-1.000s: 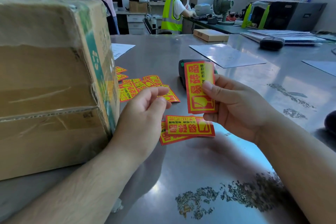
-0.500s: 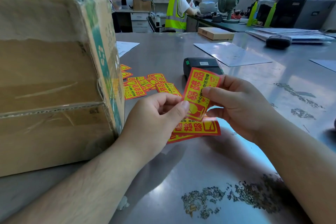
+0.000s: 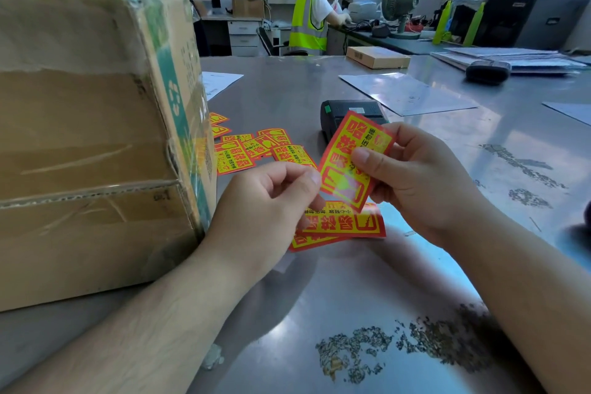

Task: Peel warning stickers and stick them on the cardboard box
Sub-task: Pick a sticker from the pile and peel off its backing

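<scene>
A red and yellow warning sticker [image 3: 343,181] is held tilted above the metal table [image 3: 367,291]. My right hand [image 3: 422,182] grips it, thumb on its face. My left hand [image 3: 265,211] pinches its lower left edge between thumb and forefinger. Two more stickers [image 3: 348,227] lie overlapped on the table just below my hands. Several others [image 3: 246,150] are scattered further back, beside the large taped cardboard box [image 3: 89,137] that stands at the left, close to my left wrist.
A black handheld printer [image 3: 348,110] sits just behind the held sticker. Plastic sleeves [image 3: 406,93], a flat carton [image 3: 377,56] and a black device [image 3: 487,70] lie further back. Dark scuff marks [image 3: 399,349] mark the near table. Two people work at desks behind.
My left hand has moved right from hovering apart to pinching the sticker's lower edge. The sticker has tilted from upright to slanted in my right hand.
</scene>
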Demonstrator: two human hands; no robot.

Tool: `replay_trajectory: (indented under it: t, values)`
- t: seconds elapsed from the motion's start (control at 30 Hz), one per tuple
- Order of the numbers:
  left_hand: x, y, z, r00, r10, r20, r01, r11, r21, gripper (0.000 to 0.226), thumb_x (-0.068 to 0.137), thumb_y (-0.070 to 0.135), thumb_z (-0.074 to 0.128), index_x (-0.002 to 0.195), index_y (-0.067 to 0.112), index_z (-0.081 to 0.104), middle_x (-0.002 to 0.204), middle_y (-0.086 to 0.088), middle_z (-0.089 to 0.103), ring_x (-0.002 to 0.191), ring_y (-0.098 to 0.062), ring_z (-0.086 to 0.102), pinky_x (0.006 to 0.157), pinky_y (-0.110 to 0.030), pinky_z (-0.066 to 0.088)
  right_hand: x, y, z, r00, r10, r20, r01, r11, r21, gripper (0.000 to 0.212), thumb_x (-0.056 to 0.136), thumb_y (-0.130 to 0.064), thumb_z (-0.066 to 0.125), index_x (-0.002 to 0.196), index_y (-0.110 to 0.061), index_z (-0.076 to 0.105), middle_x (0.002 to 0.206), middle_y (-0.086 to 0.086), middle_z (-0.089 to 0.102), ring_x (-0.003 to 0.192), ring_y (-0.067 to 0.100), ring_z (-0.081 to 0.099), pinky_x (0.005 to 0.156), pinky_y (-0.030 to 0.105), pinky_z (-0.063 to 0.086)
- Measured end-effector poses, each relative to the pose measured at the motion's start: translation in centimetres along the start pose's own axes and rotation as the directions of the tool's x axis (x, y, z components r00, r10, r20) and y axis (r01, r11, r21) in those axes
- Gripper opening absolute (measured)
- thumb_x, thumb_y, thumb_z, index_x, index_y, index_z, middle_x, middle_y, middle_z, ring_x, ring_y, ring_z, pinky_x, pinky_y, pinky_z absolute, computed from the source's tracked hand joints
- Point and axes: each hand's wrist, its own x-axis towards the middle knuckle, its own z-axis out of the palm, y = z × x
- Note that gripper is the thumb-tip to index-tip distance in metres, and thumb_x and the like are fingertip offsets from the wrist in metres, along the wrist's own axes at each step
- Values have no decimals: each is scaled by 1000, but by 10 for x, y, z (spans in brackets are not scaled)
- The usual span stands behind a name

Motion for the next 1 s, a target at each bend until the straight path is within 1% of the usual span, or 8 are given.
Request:
replay_trajectory:
  t: [0.07, 0.2, 0.47, 0.57, 0.67, 0.77, 0.83, 1.0]
  values:
    - [0, 2, -1, 998, 1, 56, 4, 996, -92, 19, 89, 32, 60, 80, 22, 74, 71, 2, 72, 56, -10, 57, 50, -14, 41, 1, -1, -4, 1000, -6, -23, 7, 998, 64, 28, 69, -30, 74, 88, -15, 60, 69, 5, 70, 53, 21, 56, 51, 32, 43]
    - [-3, 6, -1, 990, 18, 138, 13, 975, -220, 23, 82, 29, 55, 76, 28, 77, 70, -2, 72, 55, -13, 56, 51, -17, 42, 1, -2, -5, 999, -41, 3, 40, 986, 160, 34, 61, -41, 86, 83, -25, 67, 84, 20, 67, 75, 38, 54, 69, 52, 41]
    - [-6, 9, -2, 979, 81, 189, -37, 974, -225, 18, 82, 26, 60, 72, 29, 75, 68, -1, 71, 54, -11, 56, 52, -15, 42, -1, -4, -4, 996, -79, 45, 73, 991, 112, 42, 55, -53, 85, 83, -27, 67, 86, 14, 73, 79, 39, 60, 71, 54, 43]
    - [-6, 9, -2, 979, 87, 187, -44, 974, -222, 18, 81, 25, 61, 71, 28, 75, 67, 0, 71, 54, -10, 55, 51, -13, 42, -2, -5, -4, 995, -85, 44, 81, 993, 88, 40, 57, -52, 84, 84, -27, 66, 89, 21, 72, 81, 41, 61, 71, 60, 46]
    - [-6, 9, -1, 978, 98, 185, -58, 976, -211, 19, 81, 24, 60, 69, 30, 74, 67, 1, 71, 53, -8, 55, 51, -12, 41, -3, -6, -5, 996, -76, 51, 73, 996, 60, 30, 64, -41, 81, 83, -25, 65, 87, 24, 70, 78, 37, 62, 68, 51, 45]
    - [-6, 9, -1, 978, 109, 176, -71, 975, -212, 19, 82, 24, 60, 70, 30, 74, 66, 2, 70, 53, -8, 54, 51, -11, 41, -3, -5, -5, 995, -75, 64, 73, 997, 27, 24, 72, -24, 73, 89, -14, 59, 73, 9, 71, 62, 20, 65, 54, 26, 47]
    - [-6, 9, -1, 979, 117, 167, -79, 973, -215, 18, 82, 24, 60, 72, 29, 74, 67, 1, 71, 53, -8, 54, 50, -12, 41, -4, -6, -2, 996, -60, 71, 59, 998, 17, 21, 74, -18, 69, 90, -9, 57, 66, 0, 70, 50, 8, 60, 44, 18, 43]
    - [-5, 7, 0, 983, 131, 127, -101, 971, -218, 18, 82, 23, 59, 74, 29, 73, 67, 0, 70, 52, -9, 53, 50, -13, 40, -4, -4, 2, 996, 32, 83, -27, 998, -52, 42, 67, -25, 72, 105, -18, 57, 74, 1, 70, 53, 10, 60, 49, 22, 46]
